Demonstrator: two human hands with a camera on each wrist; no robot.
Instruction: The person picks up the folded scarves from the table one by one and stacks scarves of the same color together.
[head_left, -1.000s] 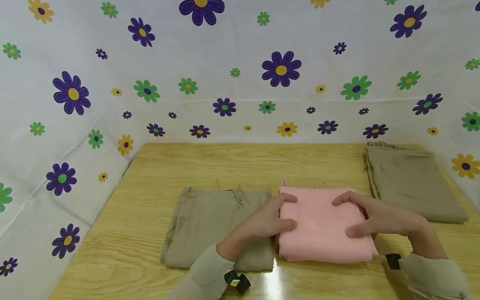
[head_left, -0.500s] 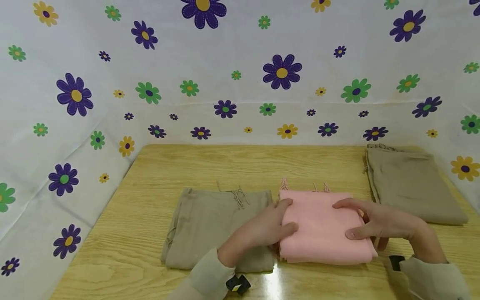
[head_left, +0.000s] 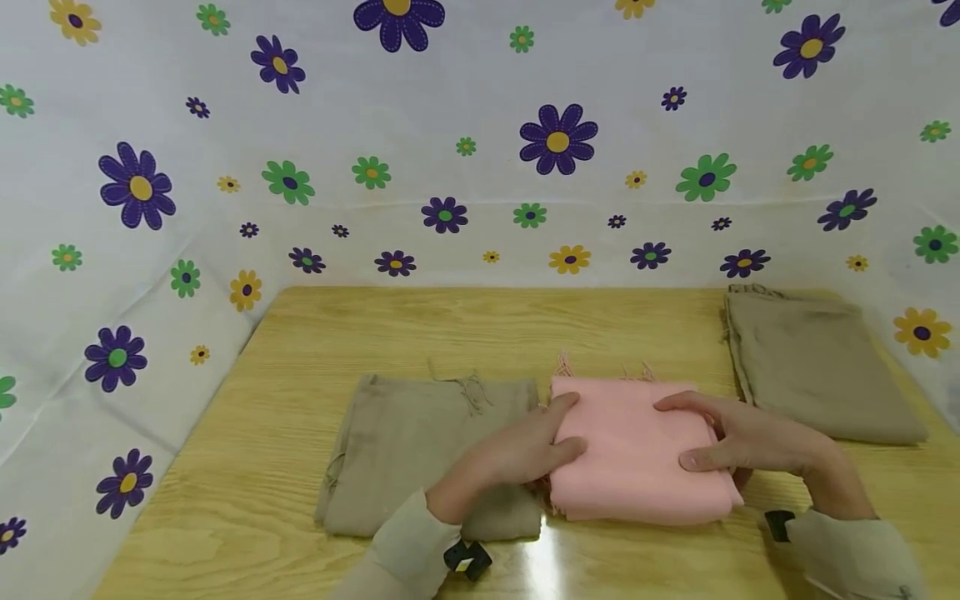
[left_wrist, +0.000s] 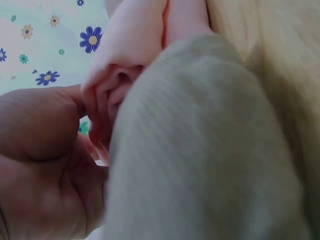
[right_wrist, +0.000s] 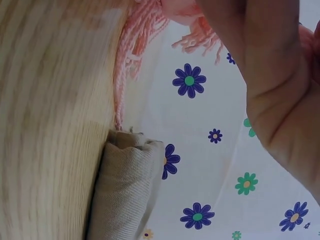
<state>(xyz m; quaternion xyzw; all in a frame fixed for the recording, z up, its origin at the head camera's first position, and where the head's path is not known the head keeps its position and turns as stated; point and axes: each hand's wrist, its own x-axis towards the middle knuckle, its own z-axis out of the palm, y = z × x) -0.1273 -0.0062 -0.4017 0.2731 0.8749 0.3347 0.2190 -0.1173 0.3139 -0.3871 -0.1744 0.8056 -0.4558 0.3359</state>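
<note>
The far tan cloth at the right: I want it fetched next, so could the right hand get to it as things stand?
Probably yes: the tan cloth lies just beyond the right hand with bare table between, but that hand grips the pink cloth.

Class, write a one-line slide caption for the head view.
Both hands, left hand and right hand, grip a folded pink scarf between two beige ones.

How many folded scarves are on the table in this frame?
3. A pink scarf lies near the centre, gripped by the left hand and right hand. One beige scarf lies just left of it; another beige scarf at the far right corner. None appears hidden.
</note>
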